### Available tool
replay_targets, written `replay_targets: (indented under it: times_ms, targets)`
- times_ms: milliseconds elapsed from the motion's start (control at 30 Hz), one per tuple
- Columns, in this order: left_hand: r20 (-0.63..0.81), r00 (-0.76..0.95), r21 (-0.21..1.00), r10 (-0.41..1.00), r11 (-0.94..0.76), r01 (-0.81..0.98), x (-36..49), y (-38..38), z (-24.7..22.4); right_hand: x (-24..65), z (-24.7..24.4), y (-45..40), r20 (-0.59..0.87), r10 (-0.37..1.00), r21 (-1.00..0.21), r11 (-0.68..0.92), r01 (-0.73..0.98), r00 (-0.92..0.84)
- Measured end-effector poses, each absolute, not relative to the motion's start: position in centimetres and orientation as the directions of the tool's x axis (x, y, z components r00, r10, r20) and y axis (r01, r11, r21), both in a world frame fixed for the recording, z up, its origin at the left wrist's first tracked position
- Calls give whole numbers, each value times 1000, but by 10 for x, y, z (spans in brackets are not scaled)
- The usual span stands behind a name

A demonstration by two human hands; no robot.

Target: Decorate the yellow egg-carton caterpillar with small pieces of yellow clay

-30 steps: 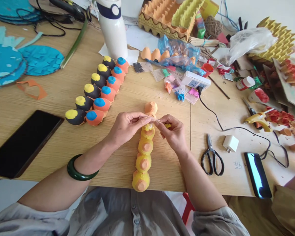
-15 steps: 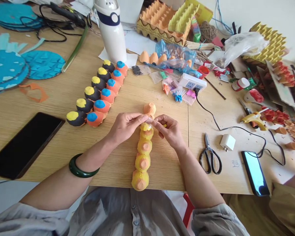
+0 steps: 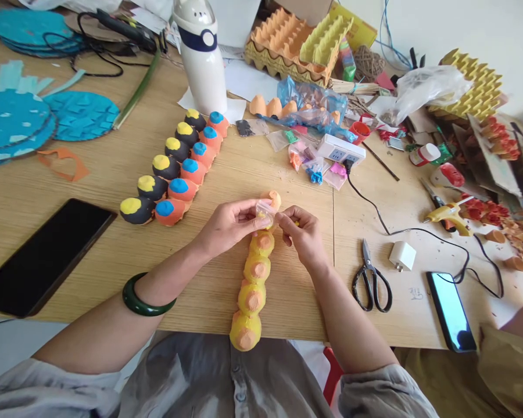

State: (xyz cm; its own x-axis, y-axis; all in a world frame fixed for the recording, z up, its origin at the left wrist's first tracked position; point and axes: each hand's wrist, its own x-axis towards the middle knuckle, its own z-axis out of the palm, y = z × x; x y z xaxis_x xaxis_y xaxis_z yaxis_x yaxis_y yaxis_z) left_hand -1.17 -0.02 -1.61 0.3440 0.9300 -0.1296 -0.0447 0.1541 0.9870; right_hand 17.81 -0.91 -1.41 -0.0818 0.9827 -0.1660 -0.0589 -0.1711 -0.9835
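A strip of egg-carton cups [image 3: 257,270] stretches away from the table's front edge, most cups coated yellow around bare orange tips. Its far cup [image 3: 273,200] is plain orange. Above that end, my left hand [image 3: 230,223] pinches a small clear plastic bag [image 3: 265,213] with a little yellow stuff inside. My right hand [image 3: 303,232] has its thumb and forefinger pressed together at the bag's right edge. A bit of yellow clay [image 3: 297,223] shows by its curled fingers. Left of the strip lie black cups with yellow tops [image 3: 165,166] and orange cups with blue tops [image 3: 189,171].
A dark tablet [image 3: 47,255] lies at left. Scissors [image 3: 370,278], a white charger [image 3: 403,255] and a phone [image 3: 451,310] are at right. A power strip [image 3: 340,150] trails a cord. Behind stand a white bottle [image 3: 203,69] and stacked egg trays [image 3: 287,46]. Another person's arm is at far right.
My left fingers have spread and shifted slightly right, so more of the clear bag shows. My right hand has moved slightly right. The strip's near end sits slightly lower in view.
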Motion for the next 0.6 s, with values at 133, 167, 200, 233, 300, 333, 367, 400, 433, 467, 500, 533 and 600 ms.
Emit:
replay_targets:
  times_ms: [133, 167, 200, 233, 300, 333, 367, 400, 433, 467, 500, 533, 600]
  targets:
    - [-108, 341, 991, 934, 128, -35, -14, 1, -15, 179, -13, -9, -173, 982, -984, -176, -38, -72]
    - [-105, 352, 992, 930, 124, -32, -14, 2, -14, 179, -13, -9, -172, 982, -984, -176, -39, -72]
    - [-101, 363, 993, 926, 119, -27, -14, 2, -12, 179, -13, -9, -170, 983, -984, -173, -43, -71]
    - [-98, 375, 993, 922, 114, -21, -15, 3, -11, 179, -13, -9, -167, 983, -984, -171, -46, -70]
    - [-92, 386, 994, 918, 104, -11, -15, 4, -10, 179, -14, -9, -158, 985, -985, -162, -55, -69]
    - [-92, 382, 995, 919, 100, -3, -16, 5, -9, 179, -15, -9, -154, 985, -986, -159, -58, -72]
    - [-88, 372, 996, 924, 93, 5, -16, 5, -9, 179, -15, -9, -151, 985, -986, -156, -61, -78]
    - [-80, 352, 997, 933, 80, 15, -17, 5, -9, 179, -15, -9, -150, 985, -986, -156, -62, -86]
    - [-65, 323, 998, 944, 59, 31, -17, 5, -9, 179, -15, -9, -151, 984, -986, -157, -61, -97]
    - [-44, 288, 998, 957, 30, 54, -18, 5, -9, 178, -14, -10, -154, 982, -985, -162, -58, -110]
    - [-18, 251, 997, 968, -3, 83, -19, 4, -8, 178, -13, -10, -160, 979, -984, -168, -56, -126]
    - [10, 221, 993, 975, -37, 116, -20, 3, -8, 178, -11, -10, -168, 976, -983, -177, -55, -142]
    - [57, 181, 979, 982, -90, 184, -20, 1, -5, 178, -8, -11, -187, 967, -979, -199, -55, -172]
